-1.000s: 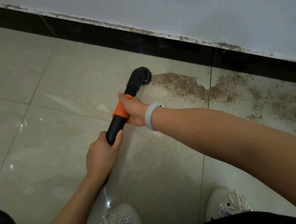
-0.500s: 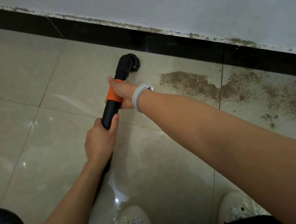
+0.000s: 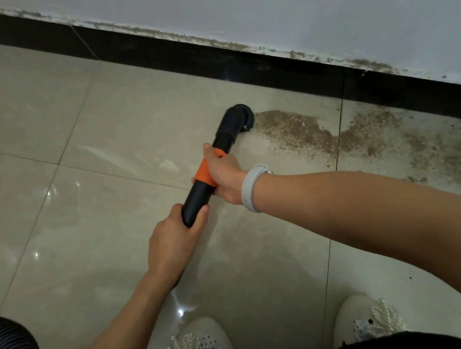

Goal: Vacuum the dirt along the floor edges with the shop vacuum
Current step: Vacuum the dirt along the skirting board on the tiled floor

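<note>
Both hands clamp the black plastic vacuum wand (image 3: 197,197) with orange collar: right hand (image 3: 223,175) forward, left hand (image 3: 171,243) behind. Wand's axis points one o'clock; brown dirt patch (image 3: 298,130) lies at three o'clock, touching the round brush nozzle (image 3: 242,117).

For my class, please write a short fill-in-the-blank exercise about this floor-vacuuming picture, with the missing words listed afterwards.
1. The right hand grips the black vacuum wand on its ____ band.
2. The round black brush nozzle sits at the ____ end of the brown dirt patch.
3. The right wrist wears a pale ____.
4. The left hand grips the wand's ____ end.

Missing words: orange; left; wristband; lower
</note>
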`<action>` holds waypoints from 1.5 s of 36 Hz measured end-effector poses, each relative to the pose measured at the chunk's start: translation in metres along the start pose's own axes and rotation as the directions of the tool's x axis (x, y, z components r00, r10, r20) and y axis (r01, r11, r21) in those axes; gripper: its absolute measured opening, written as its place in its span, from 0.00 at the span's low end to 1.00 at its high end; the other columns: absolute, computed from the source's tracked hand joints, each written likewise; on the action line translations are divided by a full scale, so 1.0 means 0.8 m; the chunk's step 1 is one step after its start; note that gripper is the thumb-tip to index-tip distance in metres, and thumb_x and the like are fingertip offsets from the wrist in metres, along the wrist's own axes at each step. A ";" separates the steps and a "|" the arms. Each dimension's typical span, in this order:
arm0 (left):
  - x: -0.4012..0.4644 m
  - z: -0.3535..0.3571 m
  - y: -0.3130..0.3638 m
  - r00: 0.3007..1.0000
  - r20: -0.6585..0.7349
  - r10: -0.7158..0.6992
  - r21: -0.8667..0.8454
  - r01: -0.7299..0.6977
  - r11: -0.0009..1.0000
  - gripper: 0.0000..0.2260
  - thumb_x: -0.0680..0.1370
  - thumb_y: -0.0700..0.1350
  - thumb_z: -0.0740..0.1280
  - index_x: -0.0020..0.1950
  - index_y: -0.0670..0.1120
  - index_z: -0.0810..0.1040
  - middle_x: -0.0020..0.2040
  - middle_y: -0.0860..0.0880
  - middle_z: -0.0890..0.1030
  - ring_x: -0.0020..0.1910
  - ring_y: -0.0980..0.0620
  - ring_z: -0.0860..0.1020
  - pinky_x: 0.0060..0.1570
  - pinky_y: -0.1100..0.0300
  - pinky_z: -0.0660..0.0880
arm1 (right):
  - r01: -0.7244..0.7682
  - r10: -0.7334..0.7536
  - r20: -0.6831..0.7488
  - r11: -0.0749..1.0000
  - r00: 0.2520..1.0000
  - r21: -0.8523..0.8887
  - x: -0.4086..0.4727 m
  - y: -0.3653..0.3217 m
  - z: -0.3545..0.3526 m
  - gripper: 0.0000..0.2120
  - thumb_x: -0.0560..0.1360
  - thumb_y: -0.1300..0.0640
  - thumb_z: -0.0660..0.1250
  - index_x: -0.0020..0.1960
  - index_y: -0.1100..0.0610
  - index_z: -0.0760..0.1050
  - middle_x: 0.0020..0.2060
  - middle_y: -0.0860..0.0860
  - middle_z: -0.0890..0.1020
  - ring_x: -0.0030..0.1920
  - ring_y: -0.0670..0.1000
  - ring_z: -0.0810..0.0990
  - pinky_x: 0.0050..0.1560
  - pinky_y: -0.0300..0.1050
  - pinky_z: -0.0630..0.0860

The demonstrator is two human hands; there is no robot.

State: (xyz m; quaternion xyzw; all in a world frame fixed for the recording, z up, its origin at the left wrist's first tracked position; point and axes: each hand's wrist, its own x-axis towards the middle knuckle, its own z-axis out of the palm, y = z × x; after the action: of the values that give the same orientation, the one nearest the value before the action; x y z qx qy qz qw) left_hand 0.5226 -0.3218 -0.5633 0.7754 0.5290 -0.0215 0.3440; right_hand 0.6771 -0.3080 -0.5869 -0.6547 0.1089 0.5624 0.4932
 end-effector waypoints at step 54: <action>-0.008 0.046 0.094 0.920 0.295 0.259 0.148 -0.311 0.939 0.18 0.76 0.65 0.61 0.43 0.50 0.69 0.37 0.50 0.77 0.38 0.48 0.77 0.35 0.57 0.69 | 0.011 0.042 -0.162 0.949 0.986 0.315 -0.056 -0.010 -0.150 0.15 0.81 0.48 0.60 0.56 0.59 0.63 0.44 0.56 0.73 0.38 0.56 0.79 0.45 0.55 0.76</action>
State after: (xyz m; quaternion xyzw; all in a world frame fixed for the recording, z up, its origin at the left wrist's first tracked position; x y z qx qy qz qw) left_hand 0.5944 -0.3626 -0.5503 0.8636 0.3534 -0.1278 0.3360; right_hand 0.7432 -0.4149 -0.5588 -0.6116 0.2430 0.4850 0.5760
